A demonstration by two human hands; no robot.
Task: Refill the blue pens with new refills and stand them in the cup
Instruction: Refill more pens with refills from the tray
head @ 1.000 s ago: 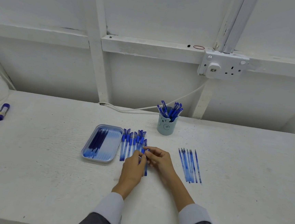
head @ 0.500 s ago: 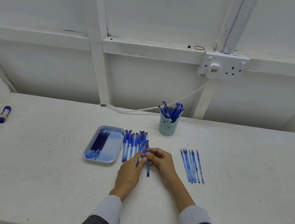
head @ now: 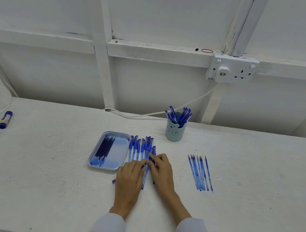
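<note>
Two hands share one pen (head: 144,178): the left hand (head: 130,176) and right hand (head: 162,170) both pinch it with curled fingertips, low over the table (head: 51,171). A slip could scatter the row of pens (head: 138,148) at 12 o'clock, roughly eight. About six new refills (head: 105,148) lie in the tray (head: 96,163) at 10 o'clock, seven loose refills (head: 200,172) at 3 o'clock, and the cup (head: 174,132) at 1 o'clock holds some eight.
</note>
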